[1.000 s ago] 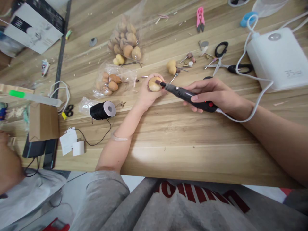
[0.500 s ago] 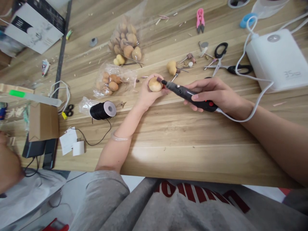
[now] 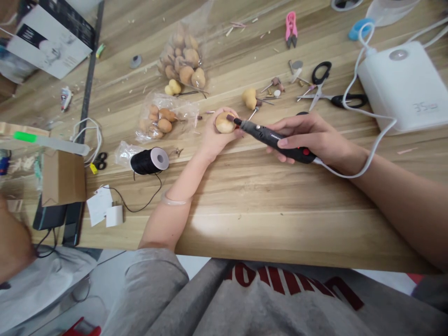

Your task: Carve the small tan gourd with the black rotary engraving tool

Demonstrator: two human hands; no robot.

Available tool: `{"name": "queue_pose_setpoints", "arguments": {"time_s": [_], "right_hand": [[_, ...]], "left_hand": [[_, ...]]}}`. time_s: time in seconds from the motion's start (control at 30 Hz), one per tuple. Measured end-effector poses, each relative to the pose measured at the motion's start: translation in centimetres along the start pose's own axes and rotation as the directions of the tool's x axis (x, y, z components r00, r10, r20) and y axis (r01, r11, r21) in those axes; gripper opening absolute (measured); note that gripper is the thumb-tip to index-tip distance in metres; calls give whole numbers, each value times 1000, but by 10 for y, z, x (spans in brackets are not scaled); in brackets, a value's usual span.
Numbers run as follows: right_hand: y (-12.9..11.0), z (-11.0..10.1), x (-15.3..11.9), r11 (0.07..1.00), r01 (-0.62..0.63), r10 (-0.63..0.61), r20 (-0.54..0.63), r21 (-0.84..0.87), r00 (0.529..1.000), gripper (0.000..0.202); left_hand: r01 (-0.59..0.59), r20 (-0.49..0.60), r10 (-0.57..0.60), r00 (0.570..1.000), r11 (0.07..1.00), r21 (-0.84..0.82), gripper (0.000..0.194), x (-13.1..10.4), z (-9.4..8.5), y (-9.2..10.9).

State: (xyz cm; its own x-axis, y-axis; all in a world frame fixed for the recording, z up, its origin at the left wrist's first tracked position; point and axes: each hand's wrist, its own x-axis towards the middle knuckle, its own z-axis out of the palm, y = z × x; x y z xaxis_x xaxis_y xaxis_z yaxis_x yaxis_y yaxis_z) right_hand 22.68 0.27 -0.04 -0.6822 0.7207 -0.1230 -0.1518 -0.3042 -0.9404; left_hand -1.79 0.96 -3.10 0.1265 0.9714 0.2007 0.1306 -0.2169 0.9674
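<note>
Left hand (image 3: pixel 214 136) cups a small gourd (image 3: pixel 224 122) at mid-table; right hand (image 3: pixel 311 138) grips the rotary tool (image 3: pixel 275 138), long axis running leftward and slightly up, its bit touching the gourd's right side.

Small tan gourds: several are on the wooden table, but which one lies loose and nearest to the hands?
The single tan gourd beside the grinding bits, just beyond the held gourd; the others sit at the plastic bags.
</note>
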Motion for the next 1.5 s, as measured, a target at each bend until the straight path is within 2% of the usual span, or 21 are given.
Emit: {"name": "queue_pose_setpoints", "arguments": {"time_s": [0.07,0.2,0.37,0.53,0.7,0.87,1.0,1.17,1.33,1.43,1.5], "right_hand": [[1,0,0,1000,8,-8,-31,14,1000,25],[2,0,1,1000,14,-14,42,3,999,27],[2,0,1,999,31,-31,-13,23,999,26],[2,1,1,999,32,-32,76,1,997,32],[2,0,0,1000,27,-27,-19,9,999,25],[1,1,0,999,33,-33,77,-4,996,26],[2,1,0,999,37,-37,-11,-1,999,27],[2,-1,-1,999,24,-21,74,-40,997,29],[2,0,-1,999,34,-34,-6,-21,999,26],[2,0,0,999,37,-36,61,-17,997,27],[2,0,0,999,40,-39,62,-19,997,27]], "left_hand": [[-3,-17,3,1000,1000,-4,45,0,0,0],[22,-8,-22,1000,1000,17,41,-1,0,4],[40,-43,-38,998,998,53,44,-2,1,6],[70,-9,-70,998,997,-24,44,-1,1,4],[36,-19,-37,999,999,-36,43,0,1,4],[86,28,-83,996,992,-89,44,-2,3,11],[52,-34,-53,998,997,-49,47,-1,4,13],[77,17,-76,997,995,-61,48,-1,3,10],[89,-46,-91,995,995,-35,47,-2,3,9],[99,-23,-100,995,994,-50,45,-2,4,10],[98,-18,-99,995,994,-54,45,-2,4,10]]}}
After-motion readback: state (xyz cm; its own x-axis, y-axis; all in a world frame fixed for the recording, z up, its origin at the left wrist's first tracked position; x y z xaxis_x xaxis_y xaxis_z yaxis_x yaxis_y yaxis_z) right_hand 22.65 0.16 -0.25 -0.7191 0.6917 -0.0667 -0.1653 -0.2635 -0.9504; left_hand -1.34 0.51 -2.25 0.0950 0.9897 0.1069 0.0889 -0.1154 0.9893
